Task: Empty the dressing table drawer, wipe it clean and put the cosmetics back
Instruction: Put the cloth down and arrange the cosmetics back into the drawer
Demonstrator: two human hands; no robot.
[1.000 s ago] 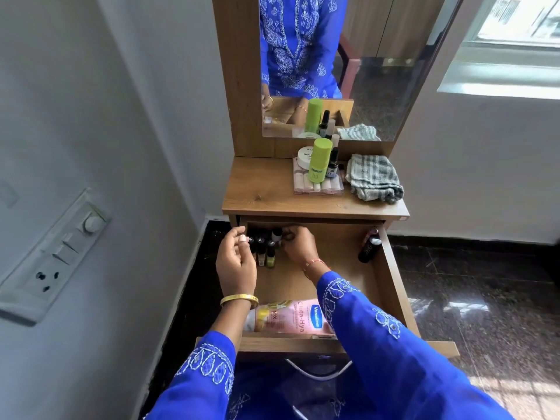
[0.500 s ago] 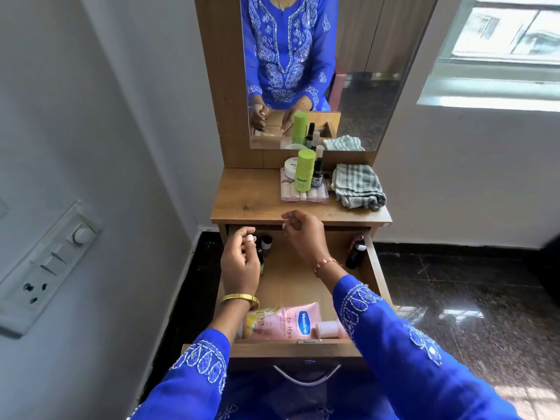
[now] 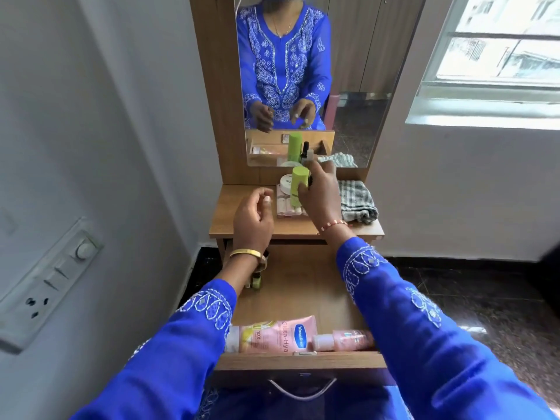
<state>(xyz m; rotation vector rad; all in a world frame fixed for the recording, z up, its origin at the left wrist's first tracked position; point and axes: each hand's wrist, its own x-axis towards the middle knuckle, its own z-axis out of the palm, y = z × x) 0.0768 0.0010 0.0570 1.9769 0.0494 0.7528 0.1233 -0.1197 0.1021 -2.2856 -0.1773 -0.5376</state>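
1. Matt wood-grain laminate on dressing table top [image 3: 242,213] and drawer [image 3: 303,298].
2. Soft woven striped cloth [image 3: 357,204] at the top's right edge.
3. Glossy pink plastic tube [image 3: 272,336] along the drawer's front edge.
4. Smooth matt green plastic bottle [image 3: 298,184].
5. Polished dark stone floor [image 3: 485,298].

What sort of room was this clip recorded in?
Most likely a bedroom or dressing corner at home: a wooden dressing table with a tall mirror, cosmetics in its open drawer, and a window beside it.

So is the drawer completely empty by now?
No, a pink Vaseline tube and a small pink bottle lie at the drawer front.
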